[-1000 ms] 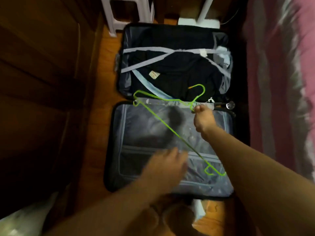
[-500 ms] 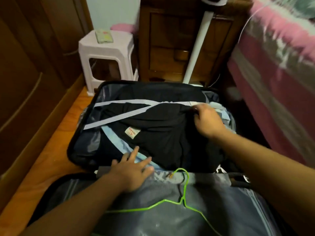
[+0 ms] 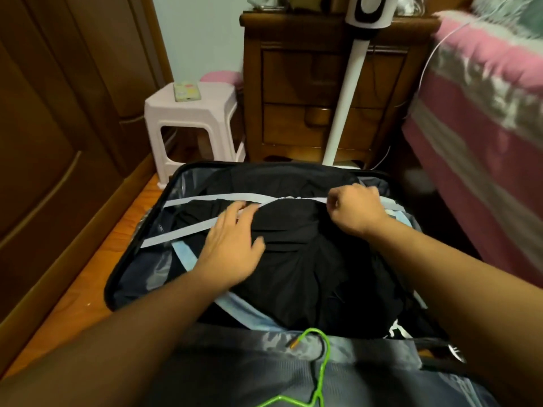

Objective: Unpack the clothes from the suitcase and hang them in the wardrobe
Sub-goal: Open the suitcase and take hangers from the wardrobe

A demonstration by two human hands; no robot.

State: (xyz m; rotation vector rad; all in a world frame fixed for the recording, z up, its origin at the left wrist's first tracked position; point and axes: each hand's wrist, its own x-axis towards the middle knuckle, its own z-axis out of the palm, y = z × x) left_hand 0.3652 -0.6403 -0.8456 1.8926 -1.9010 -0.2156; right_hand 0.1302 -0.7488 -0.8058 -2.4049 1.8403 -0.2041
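Note:
An open dark suitcase (image 3: 117, 277) lies on the wooden floor. Its far half holds folded black clothes (image 3: 308, 268) under pale grey crossed straps (image 3: 205, 198). My left hand (image 3: 232, 245) lies on the black clothes where the straps meet, fingers extended. My right hand (image 3: 354, 211) has its fingers curled at the right end of the upper strap, gripping it. A green wire hanger (image 3: 318, 374) rests on the grey mesh cover of the near half, untouched.
The brown wardrobe doors (image 3: 53, 136) stand along the left. A white plastic stool (image 3: 191, 118) with a phone on it stands behind the suitcase, beside a wooden nightstand (image 3: 293, 92) and a white fan pole (image 3: 343, 104). A pink bed (image 3: 484, 118) borders the right.
The green hanger left my right hand and now lies on the near half. Both hands moved onto the packed black clothes; my left slid up to the straps and my right closed on a strap.

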